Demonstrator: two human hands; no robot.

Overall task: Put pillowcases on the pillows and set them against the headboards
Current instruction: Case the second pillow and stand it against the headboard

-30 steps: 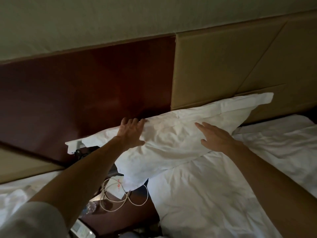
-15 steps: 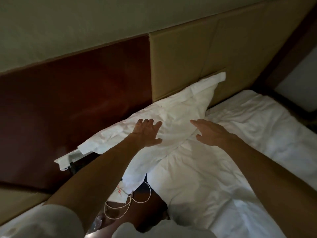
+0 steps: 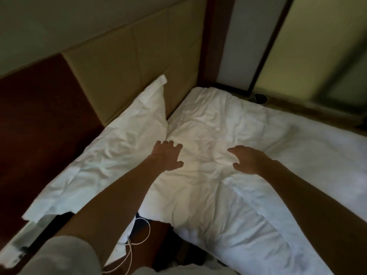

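A white pillow in its pillowcase (image 3: 119, 147) leans against the tan padded headboard (image 3: 127, 72), one corner sticking up and its loose open end hanging past the bed's left edge. My left hand (image 3: 167, 155) hovers with fingers spread at the pillow's lower right edge, over the white duvet (image 3: 238, 135). Over the duvet to the right, my right hand (image 3: 245, 158) is held with fingers apart. Neither hand holds anything.
A dark red wooden wall panel (image 3: 39, 116) runs left of the headboard. A white cable (image 3: 139, 235) lies in the gap beside the bed. A dark ledge (image 3: 307, 108) and a window border the bed's far side.
Both hands have come off the pillow and shifted right onto the duvet. My view has swung right, so the pillow now lies at the left and the window shows.
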